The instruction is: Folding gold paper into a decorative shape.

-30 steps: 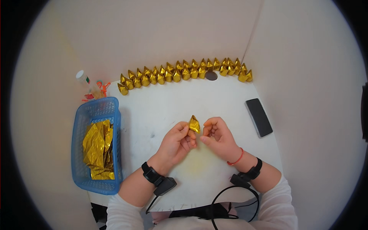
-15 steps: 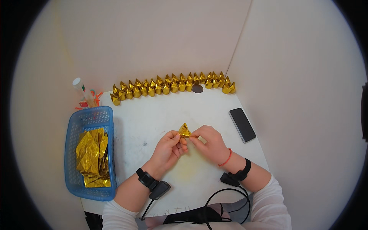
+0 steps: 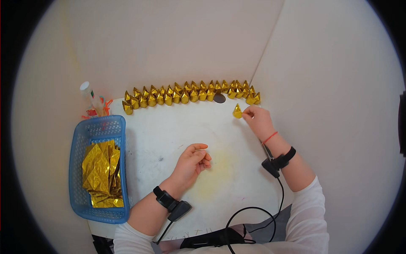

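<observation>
A folded gold foil paper ingot (image 3: 237,111) is pinched between the thumb and fingertips of my right hand (image 3: 259,121), over the far right part of the table. Just beyond it stand rows of similar gold paper ingots (image 3: 185,98), lined up along the back edge. My left hand (image 3: 193,164) rests over the middle of the table, holding nothing, its index finger stretched out and the other fingers loosely curled. To its left, a stack of flat gold foil sheets (image 3: 100,169) lies in a blue plastic basket (image 3: 126,169).
Behind the basket stand a white-capped bottle (image 3: 86,91) and orange-red strands (image 3: 107,105). A dark round disc (image 3: 219,98) lies by the ingot rows. Black cables (image 3: 228,228) loop at the near edge. Walls enclose the white table (image 3: 156,131). My right forearm mostly hides the phone.
My right hand has carried the gold paper ingot away from the left hand, toward the far right near the rows. The left hand has let go of it and stays near the middle.
</observation>
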`<state>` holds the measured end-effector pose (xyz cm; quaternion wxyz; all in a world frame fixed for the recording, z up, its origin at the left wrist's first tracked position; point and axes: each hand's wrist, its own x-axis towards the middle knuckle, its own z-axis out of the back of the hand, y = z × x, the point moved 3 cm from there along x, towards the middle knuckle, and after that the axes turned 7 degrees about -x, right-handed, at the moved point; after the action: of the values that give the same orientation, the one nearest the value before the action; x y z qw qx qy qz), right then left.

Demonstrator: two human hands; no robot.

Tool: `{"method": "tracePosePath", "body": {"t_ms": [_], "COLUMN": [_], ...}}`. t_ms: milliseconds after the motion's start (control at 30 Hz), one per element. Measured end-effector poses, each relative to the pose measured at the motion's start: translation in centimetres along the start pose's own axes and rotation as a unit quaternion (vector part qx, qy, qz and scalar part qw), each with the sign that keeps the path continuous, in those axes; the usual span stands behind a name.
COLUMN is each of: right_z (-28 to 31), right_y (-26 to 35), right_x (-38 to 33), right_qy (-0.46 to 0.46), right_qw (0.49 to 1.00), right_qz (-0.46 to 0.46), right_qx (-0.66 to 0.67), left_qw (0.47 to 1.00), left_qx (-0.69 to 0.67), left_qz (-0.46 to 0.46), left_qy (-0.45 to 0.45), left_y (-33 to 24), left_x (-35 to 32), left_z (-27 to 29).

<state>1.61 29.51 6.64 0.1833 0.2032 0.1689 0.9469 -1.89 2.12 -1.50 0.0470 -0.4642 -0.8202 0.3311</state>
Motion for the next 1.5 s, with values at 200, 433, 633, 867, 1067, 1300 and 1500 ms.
{"method": "tracePosePath", "body": {"t_ms": [200, 433, 633, 867, 1067, 1300, 1500], "right_z": [-0.8, -2.3, -3.4, -4.1, -4.5, -4.4, -4.1], "right_y": [-4.9, -6.1, -6.7, -6.4, -6.2, -6.4, -4.7], "right_x": [4.5, 6.9, 8.5, 9.3, 9.5, 9.7, 9.2], "right_qy": [0.021, 0.027, 0.033, 0.039, 0.025, 0.001, 0.027], "right_qw": [0.987, 0.971, 0.963, 0.954, 0.945, 0.921, 0.926], "right_qz": [-0.098, -0.144, -0.142, -0.135, -0.111, -0.071, -0.059], "right_qx": [-0.126, -0.188, -0.227, -0.265, -0.308, -0.384, -0.372], "left_qw": [0.999, 0.998, 0.996, 0.995, 0.994, 0.994, 0.995], "left_qx": [0.036, 0.067, 0.081, 0.093, 0.106, 0.102, 0.1], "left_qz": [0.003, 0.014, 0.011, 0.014, 0.012, 0.013, 0.012], "left_qy": [0.008, 0.013, 0.021, 0.018, 0.02, 0.023, 0.024], "left_y": [-0.1, 0.0, 0.0, 0.0, 0.1, 0.1, 0.1], "left_x": [-0.2, -0.2, -0.3, -0.2, -0.1, 0.0, 0.0], "left_z": [-0.2, -0.3, -0.4, -0.4, -0.1, -0.4, -0.3]}}
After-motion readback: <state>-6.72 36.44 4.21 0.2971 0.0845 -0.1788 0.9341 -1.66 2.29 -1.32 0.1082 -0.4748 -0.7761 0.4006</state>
